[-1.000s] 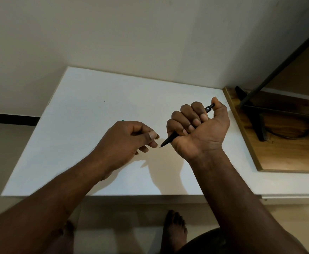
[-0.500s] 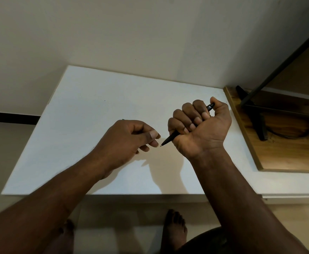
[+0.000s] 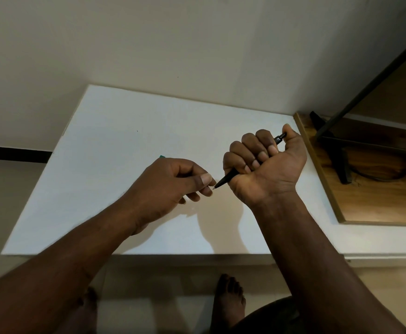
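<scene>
The right hand (image 3: 264,165) grips a black pen (image 3: 226,180) in its fist above the white bench (image 3: 124,121) — tip just beside the left hand (image 3: 170,186), fingers curled, thumb on forefinger — whether it holds anything, I cannot tell.

Right hand (image 3: 264,165) and pen (image 3: 228,177) slightly higher; tip nearer left hand (image 3: 173,186)

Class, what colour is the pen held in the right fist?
Black pen, clearest in the head view.

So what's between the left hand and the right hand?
Head view: only the tip end of the black pen, jutting from the right hand toward the left hand, above the white table.
</scene>
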`<action>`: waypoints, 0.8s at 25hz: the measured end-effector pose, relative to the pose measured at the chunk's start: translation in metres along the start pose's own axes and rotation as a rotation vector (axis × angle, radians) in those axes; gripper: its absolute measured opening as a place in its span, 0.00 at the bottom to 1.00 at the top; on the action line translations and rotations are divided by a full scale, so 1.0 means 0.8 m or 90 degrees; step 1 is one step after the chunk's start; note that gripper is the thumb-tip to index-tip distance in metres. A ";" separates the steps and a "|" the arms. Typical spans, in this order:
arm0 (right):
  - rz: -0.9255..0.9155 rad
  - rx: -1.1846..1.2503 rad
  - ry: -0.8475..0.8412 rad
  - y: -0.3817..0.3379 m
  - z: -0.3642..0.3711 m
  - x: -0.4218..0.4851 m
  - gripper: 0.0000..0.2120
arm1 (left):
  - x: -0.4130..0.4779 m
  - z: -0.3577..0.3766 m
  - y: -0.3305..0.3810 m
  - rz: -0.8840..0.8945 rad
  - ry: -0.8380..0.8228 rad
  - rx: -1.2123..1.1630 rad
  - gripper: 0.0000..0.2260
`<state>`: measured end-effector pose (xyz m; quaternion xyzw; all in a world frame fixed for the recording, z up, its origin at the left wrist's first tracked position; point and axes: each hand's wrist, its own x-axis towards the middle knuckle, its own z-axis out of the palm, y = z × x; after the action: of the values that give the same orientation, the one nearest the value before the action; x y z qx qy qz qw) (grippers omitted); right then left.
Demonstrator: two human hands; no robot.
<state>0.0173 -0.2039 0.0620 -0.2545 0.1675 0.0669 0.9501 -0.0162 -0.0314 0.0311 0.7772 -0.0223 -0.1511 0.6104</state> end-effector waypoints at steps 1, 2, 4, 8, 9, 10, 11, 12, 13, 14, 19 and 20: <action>-0.001 -0.004 0.000 -0.001 0.000 0.000 0.23 | 0.000 0.000 0.000 0.000 -0.001 0.000 0.08; -0.005 -0.009 0.002 -0.001 0.001 0.000 0.22 | 0.000 0.000 0.000 0.000 -0.002 -0.001 0.08; -0.013 -0.012 0.002 -0.004 0.002 0.001 0.21 | 0.000 0.000 0.000 -0.001 -0.004 -0.002 0.08; -0.002 0.015 -0.003 -0.003 0.000 0.001 0.25 | 0.000 0.000 0.000 0.000 -0.007 -0.007 0.08; -0.002 0.021 -0.002 -0.003 0.000 0.001 0.26 | -0.001 0.000 0.000 0.000 -0.009 -0.009 0.08; -0.003 0.024 0.001 -0.003 0.000 0.002 0.26 | -0.001 0.000 0.000 0.000 -0.010 -0.011 0.08; -0.006 0.025 0.005 -0.004 0.000 0.002 0.25 | -0.001 0.000 0.000 -0.001 -0.010 -0.011 0.08; -0.010 0.023 0.009 -0.005 0.000 0.003 0.24 | -0.001 0.000 0.000 -0.001 -0.012 -0.011 0.08; -0.015 0.020 0.014 -0.005 0.000 0.003 0.23 | -0.001 0.000 0.000 -0.001 -0.015 -0.011 0.08; -0.020 0.017 0.017 -0.006 0.000 0.004 0.22 | -0.001 -0.001 0.001 -0.001 -0.020 -0.011 0.08; -0.007 0.023 0.016 -0.005 -0.001 0.003 0.24 | -0.001 -0.001 0.002 0.004 -0.046 0.000 0.08; -0.006 0.022 0.013 -0.005 -0.001 0.003 0.24 | -0.001 -0.001 0.002 0.004 -0.052 0.003 0.07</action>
<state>0.0204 -0.2078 0.0623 -0.2398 0.1774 0.0566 0.9528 -0.0166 -0.0309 0.0328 0.7718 -0.0504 -0.1809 0.6075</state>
